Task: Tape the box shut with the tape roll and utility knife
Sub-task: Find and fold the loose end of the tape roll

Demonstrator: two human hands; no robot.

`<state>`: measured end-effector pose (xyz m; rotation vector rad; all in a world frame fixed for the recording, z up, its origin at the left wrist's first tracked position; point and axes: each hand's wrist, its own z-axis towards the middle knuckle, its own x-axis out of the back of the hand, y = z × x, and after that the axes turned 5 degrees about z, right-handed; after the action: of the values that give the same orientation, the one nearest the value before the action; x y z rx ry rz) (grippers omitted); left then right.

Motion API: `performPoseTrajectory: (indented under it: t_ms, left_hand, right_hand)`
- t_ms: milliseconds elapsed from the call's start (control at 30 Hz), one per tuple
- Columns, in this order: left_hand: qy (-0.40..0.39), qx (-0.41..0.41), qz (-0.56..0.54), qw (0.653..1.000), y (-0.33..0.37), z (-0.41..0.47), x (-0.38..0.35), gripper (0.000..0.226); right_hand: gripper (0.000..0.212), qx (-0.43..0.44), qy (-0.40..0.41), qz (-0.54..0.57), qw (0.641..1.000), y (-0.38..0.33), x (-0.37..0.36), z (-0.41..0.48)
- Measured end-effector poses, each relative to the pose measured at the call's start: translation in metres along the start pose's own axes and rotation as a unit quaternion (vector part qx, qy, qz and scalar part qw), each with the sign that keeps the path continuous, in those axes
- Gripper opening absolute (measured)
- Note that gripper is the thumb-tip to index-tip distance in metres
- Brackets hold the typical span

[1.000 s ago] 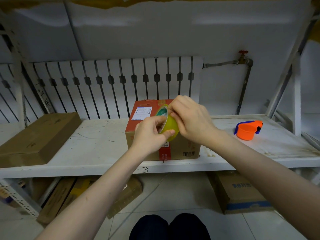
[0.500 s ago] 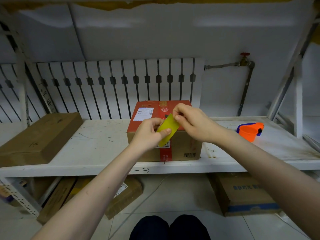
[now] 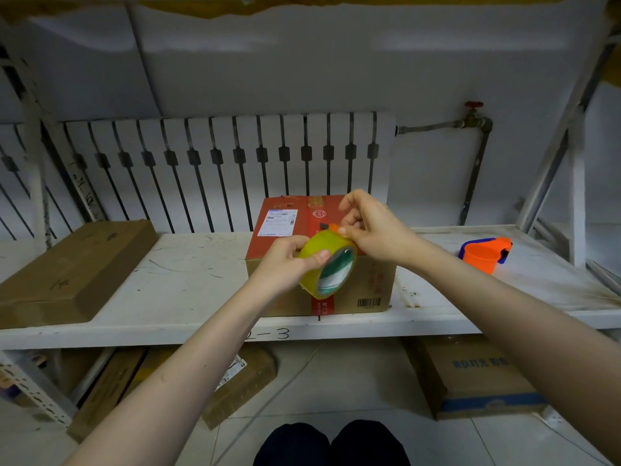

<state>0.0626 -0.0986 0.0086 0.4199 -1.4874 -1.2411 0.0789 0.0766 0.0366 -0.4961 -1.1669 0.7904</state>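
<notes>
The left hand point(image 3: 285, 264) grips the yellow tape roll point(image 3: 327, 264) just in front of the cardboard box point(image 3: 336, 284) on the shelf point(image 3: 188, 284) while the right hand point(image 3: 373, 227) pinches at its top edge, apparently hunting the free end, which next needs peeling loose and pulling over the box's top seam.

Shelf point(image 3: 188, 284): white, scuffed board, "2-3" written on its front edge.
Box point(image 3: 366, 280): at the centre, red top, brown sides, near the front edge.
Flat carton point(image 3: 70, 270): at 9 o'clock, lying flat.
Orange dispenser point(image 3: 484, 253): at 3 o'clock, well apart from the box.
Floor point(image 3: 353, 381): pale tiles with cartons beneath the shelf.
</notes>
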Motion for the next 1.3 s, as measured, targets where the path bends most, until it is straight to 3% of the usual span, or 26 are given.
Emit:
performPoseTrajectory:
  t_ms: [133,233,333,433,567,700,833,933,1133,1300]
  left_hand:
    - [0.065,0.001,0.225,0.972,-0.011,0.014,0.007,0.038]
    - [0.015,-0.010,0.199,0.980,-0.006,0.027,0.018,0.040]
    - [-0.061,-0.004,0.136,0.989,0.002,0.037,0.032,0.045]
    - [-0.086,-0.008,0.150,0.985,0.008,0.054,0.045,0.049]
    - [-0.086,0.011,0.133,0.987,0.008,0.074,0.055,0.056]
    - [-0.004,-0.029,0.121,0.992,0.008,0.086,0.059,0.059]
    - [0.113,-0.065,0.065,0.989,0.008,0.090,0.060,0.046]
    - [0.100,-0.040,0.040,0.993,0.000,0.093,0.058,0.038]
    - [0.198,-0.034,0.067,0.977,-0.012,0.100,0.051,0.007]
    - [0.178,-0.014,0.046,0.983,-0.014,0.102,0.057,0.011]
  right_hand:
    - [0.026,0.029,0.002,-0.041,0.999,-0.018,-0.005,-0.005]
    - [0.030,0.013,0.011,-0.040,0.999,-0.032,-0.002,0.002]
    - [0.039,-0.079,0.039,0.077,0.993,-0.039,0.009,0.020]
    - [0.036,-0.147,0.025,0.150,0.977,-0.042,0.009,0.036]
    - [0.030,-0.245,0.030,0.354,0.902,-0.042,-0.001,0.060]
    - [0.032,-0.260,0.062,0.430,0.862,-0.043,-0.012,0.083]
    - [0.027,-0.256,0.071,0.498,0.825,-0.045,-0.014,0.092]
    - [0.009,-0.269,0.052,0.528,0.804,-0.044,-0.015,0.093]
    - [0.013,-0.296,0.041,0.587,0.752,-0.040,-0.015,0.098]
    - [0.021,-0.309,0.017,0.590,0.746,-0.040,0.000,0.101]
